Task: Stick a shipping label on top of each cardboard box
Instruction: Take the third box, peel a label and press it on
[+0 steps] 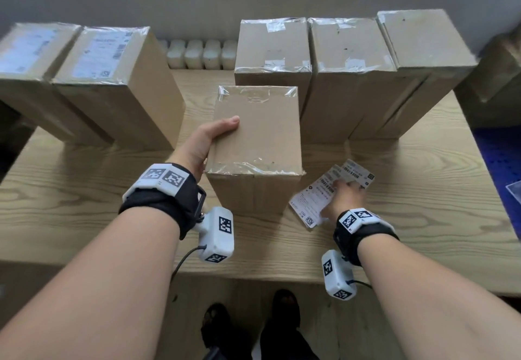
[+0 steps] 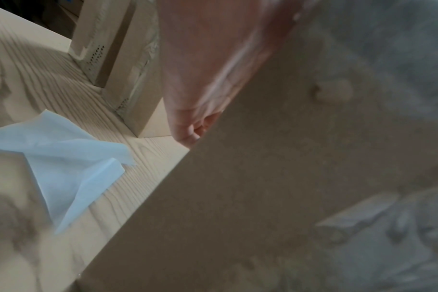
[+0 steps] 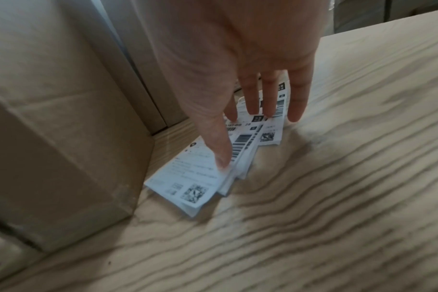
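A plain cardboard box (image 1: 258, 131) stands upright at the middle of the wooden table (image 1: 408, 235). My left hand (image 1: 210, 141) grips its left side, thumb lying on the taped top; in the left wrist view the box wall (image 2: 263, 187) fills the frame beside that hand (image 2: 200, 83). To the right of the box lies a fanned stack of shipping labels (image 1: 313, 196). My right hand (image 1: 344, 194) rests on it with straight fingers (image 3: 253, 102) touching the top labels (image 3: 198, 177), and the box (image 3: 63, 118) stands close on its left.
Two labelled boxes (image 1: 101, 55) (image 1: 25, 49) stand at the back left. Three bare boxes (image 1: 273, 46) (image 1: 349, 46) (image 1: 423, 38) line the back right. White bottles (image 1: 197, 53) sit behind. A crumpled white backing sheet (image 2: 63, 162) lies on the table left of the held box.
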A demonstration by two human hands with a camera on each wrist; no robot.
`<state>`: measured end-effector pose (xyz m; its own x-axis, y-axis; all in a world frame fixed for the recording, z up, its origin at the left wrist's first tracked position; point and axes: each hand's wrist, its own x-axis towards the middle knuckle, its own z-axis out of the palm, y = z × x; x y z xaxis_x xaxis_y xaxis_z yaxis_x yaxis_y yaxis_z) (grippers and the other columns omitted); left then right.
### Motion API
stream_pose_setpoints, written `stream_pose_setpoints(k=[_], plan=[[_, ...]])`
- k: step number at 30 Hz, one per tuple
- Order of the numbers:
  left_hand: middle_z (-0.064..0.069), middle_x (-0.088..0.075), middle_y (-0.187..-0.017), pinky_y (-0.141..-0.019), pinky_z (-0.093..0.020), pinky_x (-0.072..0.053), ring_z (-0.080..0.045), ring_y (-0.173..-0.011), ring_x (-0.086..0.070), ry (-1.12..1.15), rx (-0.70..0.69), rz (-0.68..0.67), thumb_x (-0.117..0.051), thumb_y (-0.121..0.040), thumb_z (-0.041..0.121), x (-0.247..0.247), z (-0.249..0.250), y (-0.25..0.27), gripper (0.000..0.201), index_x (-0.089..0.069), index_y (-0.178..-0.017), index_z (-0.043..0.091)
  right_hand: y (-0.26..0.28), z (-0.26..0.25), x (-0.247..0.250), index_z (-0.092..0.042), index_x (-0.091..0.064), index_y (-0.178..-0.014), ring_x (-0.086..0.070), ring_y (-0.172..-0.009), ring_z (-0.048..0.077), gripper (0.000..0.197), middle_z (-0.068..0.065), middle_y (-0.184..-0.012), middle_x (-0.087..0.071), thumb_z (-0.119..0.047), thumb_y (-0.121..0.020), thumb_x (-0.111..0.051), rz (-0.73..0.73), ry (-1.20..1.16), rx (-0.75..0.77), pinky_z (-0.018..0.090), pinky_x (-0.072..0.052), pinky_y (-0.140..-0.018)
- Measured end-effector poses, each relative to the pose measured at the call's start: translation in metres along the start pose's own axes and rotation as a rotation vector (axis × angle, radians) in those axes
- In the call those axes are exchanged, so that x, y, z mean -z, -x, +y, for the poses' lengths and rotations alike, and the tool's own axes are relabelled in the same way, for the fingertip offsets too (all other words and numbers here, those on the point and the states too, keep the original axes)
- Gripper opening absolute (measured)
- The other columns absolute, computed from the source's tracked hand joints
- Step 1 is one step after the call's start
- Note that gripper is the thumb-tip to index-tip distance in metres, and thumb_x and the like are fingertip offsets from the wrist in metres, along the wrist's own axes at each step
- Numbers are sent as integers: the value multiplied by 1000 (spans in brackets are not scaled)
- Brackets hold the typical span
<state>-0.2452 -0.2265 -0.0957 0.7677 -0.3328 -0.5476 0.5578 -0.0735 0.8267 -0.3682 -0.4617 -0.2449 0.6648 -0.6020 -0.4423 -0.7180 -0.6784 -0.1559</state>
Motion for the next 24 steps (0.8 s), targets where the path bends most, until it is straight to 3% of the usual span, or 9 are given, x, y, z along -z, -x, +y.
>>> stream_pose_setpoints(k=[8, 11, 14, 17, 20, 24], plan=[[-4, -74, -82, -84, -34, -54, -20, -74, -69, 19, -3, 22, -65, -87, 30, 0, -1, 1, 19, -70, -94, 13, 7, -1, 5, -16, -41, -134, -41, -124, 34, 74, 16, -132, -42, -15, -71, -79, 12, 36, 9, 46, -48, -90], [-4, -74, -82, -80, -33, -56, -19, -73, -70, 23, -3, 18, -65, -87, 30, -1, -1, 1, 20, -69, -95, 13, 9, -2, 7, -12, -44, -130, -47, -119, 36, 65, 18, -129, -44, -9, -74, -77, 44, 4, 24, 44, -49, -86], [-4, -74, -83, -77, -32, -56, -19, -73, -70, 22, -3, 27, -67, -85, 31, 1, -2, 1, 22, -70, -97, 13, 9, -5, 8, -8, -47, -123, -59, -103, 39, 46, 19, -124, -47, -3, -81, -65, 79, -52, 35, 42, -51, -77], [-6, -75, -90, -83, -35, -55, -22, -80, -71, 8, 9, 49, -75, -71, 37, 2, -3, 1, 40, -70, -103, 13, 5, -3, 11, -10, -49, -112, -61, -87, 35, 27, 16, -111, -57, -4, -87, -56, 85, -129, 6, 36, -46, -67], [-7, -75, -99, -94, -39, -52, -25, -91, -70, -7, 20, 69, -77, -63, 41, 4, -3, -1, 55, -70, -110, 13, -1, -1, 15, -13, -48, -102, -58, -78, 31, 15, 10, -89, -59, -10, -89, -53, 45, -194, -49, 38, -52, -70], [-6, -75, -102, -98, -40, -51, -25, -96, -70, -16, 24, 81, -79, -61, 43, 6, -4, -3, 60, -70, -112, 13, -7, -1, 17, -16, -48, -91, -62, -86, 34, 9, 11, -92, -61, -15, -88, -57, -7, -210, -129, 39, -53, -76]])
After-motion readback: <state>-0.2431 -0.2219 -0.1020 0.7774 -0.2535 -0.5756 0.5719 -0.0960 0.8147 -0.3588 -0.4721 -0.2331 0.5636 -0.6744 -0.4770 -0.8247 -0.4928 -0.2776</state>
